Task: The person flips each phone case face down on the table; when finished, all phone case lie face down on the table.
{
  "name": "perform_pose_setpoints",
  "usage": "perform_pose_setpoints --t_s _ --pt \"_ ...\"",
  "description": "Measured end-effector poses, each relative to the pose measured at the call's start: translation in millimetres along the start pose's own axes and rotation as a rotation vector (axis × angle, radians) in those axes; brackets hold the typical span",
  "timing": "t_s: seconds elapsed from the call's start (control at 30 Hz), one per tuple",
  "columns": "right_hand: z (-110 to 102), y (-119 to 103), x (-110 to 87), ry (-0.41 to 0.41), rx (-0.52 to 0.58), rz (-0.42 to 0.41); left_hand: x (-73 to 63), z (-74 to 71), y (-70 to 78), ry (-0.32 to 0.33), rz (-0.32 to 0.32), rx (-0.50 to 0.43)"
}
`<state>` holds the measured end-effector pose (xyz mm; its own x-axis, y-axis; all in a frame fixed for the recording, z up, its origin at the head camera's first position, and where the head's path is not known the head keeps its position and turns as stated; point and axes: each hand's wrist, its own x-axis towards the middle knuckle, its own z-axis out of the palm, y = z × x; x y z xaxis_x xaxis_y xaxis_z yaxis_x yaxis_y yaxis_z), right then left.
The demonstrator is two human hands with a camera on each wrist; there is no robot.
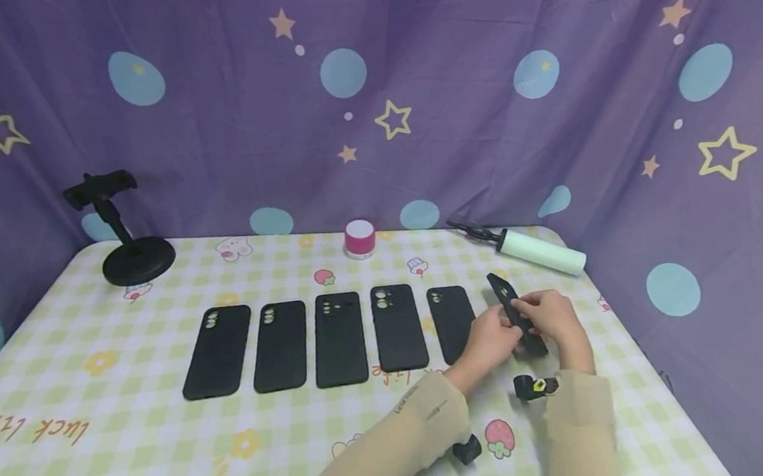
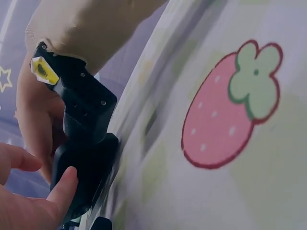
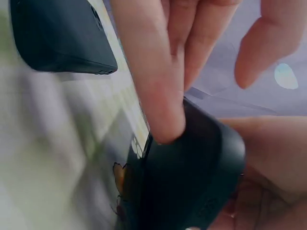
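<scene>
A black phone case with a camera cutout stands tilted off the right part of the table, its lower end near the cloth. From the right, my right hand grips its edge. My left hand pinches it lower on the left side. The left wrist view has my left thumb against the dark case. In the right wrist view a left fingertip lies on the case face, and my right fingers are partly hidden behind it. Just left lies another black phone case.
Several more black phone cases lie in a row leftward. Behind them stand a black phone stand, a pink-and-white round container and a pale green cylinder with a black end. A purple curtain hangs behind the table.
</scene>
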<state>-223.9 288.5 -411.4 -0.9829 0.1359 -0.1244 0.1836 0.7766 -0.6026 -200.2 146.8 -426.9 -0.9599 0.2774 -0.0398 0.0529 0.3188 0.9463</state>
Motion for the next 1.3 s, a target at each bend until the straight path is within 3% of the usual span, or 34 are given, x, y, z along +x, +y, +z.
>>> perform_pose_setpoints --t_s 0.17,0.4,0.7,0.87,1.13,1.3 --pt "-3.9 -0.4 -1.8 -0.032 0.013 -0.005 -1.1 1.7 1.7 -0.003 0.046 -0.034" --pt "-5.6 -0.7 -2.5 -0.038 0.05 -0.045 -2.5 1.9 3.9 -0.005 0.108 0.019" --pt "-4.9 8.2 1.5 -0.016 0.226 -0.004 -4.8 5.6 3.2 -0.066 0.004 0.108" --pt "-2.5 17.9 5.1 0.024 0.294 0.031 -6.0 6.1 2.5 -0.077 -0.011 0.166" --pt "3.0 26.4 8.5 0.153 0.123 0.087 -6.9 7.3 4.9 -0.085 -0.055 0.203" --pt "8.6 28.4 9.0 0.227 0.088 0.084 -7.3 7.3 3.9 -0.099 -0.07 0.194"
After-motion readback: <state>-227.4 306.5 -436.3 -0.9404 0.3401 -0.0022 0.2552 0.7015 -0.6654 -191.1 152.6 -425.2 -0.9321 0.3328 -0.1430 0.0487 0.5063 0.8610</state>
